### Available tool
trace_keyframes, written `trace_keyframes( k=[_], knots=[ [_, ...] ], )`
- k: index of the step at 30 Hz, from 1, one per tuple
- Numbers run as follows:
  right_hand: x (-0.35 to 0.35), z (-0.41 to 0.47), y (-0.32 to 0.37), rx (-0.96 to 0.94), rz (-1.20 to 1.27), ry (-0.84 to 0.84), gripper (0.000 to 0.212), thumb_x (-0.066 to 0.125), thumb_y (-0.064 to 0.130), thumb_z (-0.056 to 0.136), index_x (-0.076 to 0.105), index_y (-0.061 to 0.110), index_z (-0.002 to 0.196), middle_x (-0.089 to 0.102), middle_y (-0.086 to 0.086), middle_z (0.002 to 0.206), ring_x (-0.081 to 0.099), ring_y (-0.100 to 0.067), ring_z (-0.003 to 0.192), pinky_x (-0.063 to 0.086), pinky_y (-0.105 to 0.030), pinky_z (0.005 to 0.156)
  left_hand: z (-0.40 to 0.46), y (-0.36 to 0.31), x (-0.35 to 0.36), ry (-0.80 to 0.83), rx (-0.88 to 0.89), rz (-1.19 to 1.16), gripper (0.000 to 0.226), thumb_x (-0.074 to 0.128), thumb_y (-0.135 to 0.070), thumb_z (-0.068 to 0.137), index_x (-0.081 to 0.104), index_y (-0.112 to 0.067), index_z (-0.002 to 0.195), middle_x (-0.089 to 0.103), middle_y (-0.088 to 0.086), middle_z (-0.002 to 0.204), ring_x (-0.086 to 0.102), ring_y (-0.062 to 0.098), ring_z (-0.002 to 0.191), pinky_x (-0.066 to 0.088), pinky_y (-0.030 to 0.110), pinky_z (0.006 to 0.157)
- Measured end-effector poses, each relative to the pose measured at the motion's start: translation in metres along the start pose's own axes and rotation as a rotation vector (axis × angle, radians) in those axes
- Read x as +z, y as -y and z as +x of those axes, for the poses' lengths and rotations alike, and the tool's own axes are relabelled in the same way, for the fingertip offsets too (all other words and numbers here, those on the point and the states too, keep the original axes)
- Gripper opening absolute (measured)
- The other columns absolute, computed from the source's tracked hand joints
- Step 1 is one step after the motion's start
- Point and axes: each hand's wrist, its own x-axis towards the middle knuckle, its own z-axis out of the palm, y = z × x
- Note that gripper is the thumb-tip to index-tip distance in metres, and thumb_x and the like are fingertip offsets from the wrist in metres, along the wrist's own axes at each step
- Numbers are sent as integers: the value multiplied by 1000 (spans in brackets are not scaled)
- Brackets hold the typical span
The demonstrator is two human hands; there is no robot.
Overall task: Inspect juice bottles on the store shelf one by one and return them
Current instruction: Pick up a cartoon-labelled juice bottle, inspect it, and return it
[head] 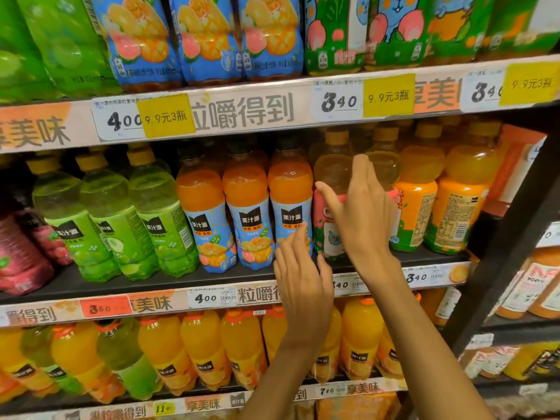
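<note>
Behind the open right hand [360,207]: the peach bottle [331,189].

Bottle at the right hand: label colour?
Pink label on the bottle by the right hand; head view.

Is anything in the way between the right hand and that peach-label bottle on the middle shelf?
Nothing visible. The right hand is open right at the front of the peach-label bottle, which stands in the front row; the left hand hovers lower, beside it.
</note>
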Motion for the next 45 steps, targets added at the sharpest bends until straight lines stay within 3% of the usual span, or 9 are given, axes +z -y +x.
trace_keyframes(
  k=[9, 15, 19, 23, 27, 32, 37, 41, 45],
  knots=[
    [-21, -15, 0, -66, 178, -38, 64, 81, 28, 76, 55, 1, 128, 58, -17, 122, 53, -32, 111, 40, -29, 88, -4, -1, 1, 117, -118, -159, 65, 66, -14, 84, 34, -4, 140, 51, 15, 128, 46, 32, 125, 39, 48, 103],
    [-35, -30, -1, -16, 492, 134, 63, 79, 17, 80, 49, 3, 133, 54, -12, 129, 49, -23, 122, 40, -24, 102, -2, 2, -6, 179, -100, -286, 74, 70, -17, 83, 29, -8, 143, 39, -8, 127, 46, 19, 123, 41, 40, 103],
    [-47, -37, 3, 30, 609, 130, 64, 80, 16, 79, 50, 3, 133, 58, -9, 129, 55, -19, 120, 48, -34, 98, -5, 6, -14, 273, -103, -396, 80, 72, -24, 82, 23, -18, 145, 39, -4, 143, 39, 17, 133, 38, 35, 108],
    [-61, -41, 11, 166, 832, 121, 64, 80, 15, 76, 52, 5, 132, 62, -1, 123, 61, -7, 111, 52, -21, 88, -6, 5, -36, 317, -137, -526, 79, 71, -41, 78, 15, -53, 131, 32, -42, 125, 41, -14, 119, 36, 2, 93],
    [-70, -50, 22, 248, 996, 131, 57, 82, 18, 72, 54, 21, 122, 64, 17, 110, 64, 5, 101, 50, -10, 76, -15, 7, -60, 401, -216, -746, 60, 65, -53, 71, 41, -45, 125, 61, -24, 114, 60, -4, 105, 50, 16, 82],
    [-66, -55, 41, 426, 1217, 249, 27, 69, 33, 80, 61, 29, 106, 72, 12, 95, 69, -7, 90, 55, -25, 73, -30, 4, -92, 494, -303, -892, 33, 61, -47, 73, 62, -34, 103, 73, -8, 92, 70, 8, 84, 53, 18, 66],
    [-57, -72, 52, 763, 1510, 474, 65, 53, 58, 79, 63, 7, 119, 66, -21, 117, 64, -33, 110, 51, -46, 96, -40, 15, -126, 672, -543, -999, 37, 57, -55, 61, 75, -30, 82, 75, -7, 77, 70, 6, 71, 54, 19, 59],
    [-49, -85, 70, 780, 1576, 474, 41, 55, 50, 80, 75, 15, 83, 73, -13, 84, 72, -22, 74, 59, -32, 64, -44, 27, -142, 793, -674, -971, 23, 68, -60, 69, 76, -40, 77, 76, -3, 84, 72, 13, 80, 58, 30, 76],
    [-50, -88, 79, 740, 1476, 412, 38, 57, 45, 86, 66, 9, 96, 73, -9, 78, 71, -19, 70, 59, -29, 62, -43, 36, -152, 720, -677, -936, 47, 48, -59, 72, 70, -28, 99, 74, 3, 101, 69, 20, 98, 52, 43, 92]
  ],
)
